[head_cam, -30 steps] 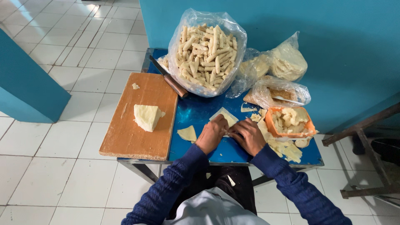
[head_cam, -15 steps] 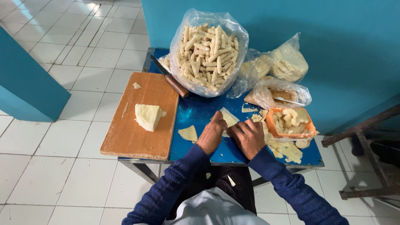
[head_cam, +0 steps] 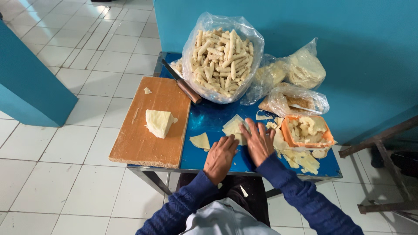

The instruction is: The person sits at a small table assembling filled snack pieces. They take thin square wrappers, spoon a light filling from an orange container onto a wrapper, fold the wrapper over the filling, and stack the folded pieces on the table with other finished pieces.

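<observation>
My left hand point(head_cam: 220, 157) and my right hand point(head_cam: 258, 141) lie palm down side by side on a blue table point(head_cam: 209, 118), both pressing on a thin pale dough sheet point(head_cam: 233, 126). Most of what lies under the palms is hidden. Another small piece of dough point(head_cam: 200, 141) lies just left of my left hand. To the right stands an orange tub point(head_cam: 307, 130) of pale filling, with dough scraps point(head_cam: 300, 157) in front of it.
A wooden cutting board point(head_cam: 150, 124) carries a block of cheese point(head_cam: 159, 122). A knife point(head_cam: 182, 82) lies beside a large clear bag of rolled sticks point(head_cam: 221, 56). Smaller bags point(head_cam: 291, 72) sit against the blue wall. White tiled floor surrounds the table.
Both hands have slid a little toward me over the dough sheet, the left more than the right. Nothing else on the table moved.
</observation>
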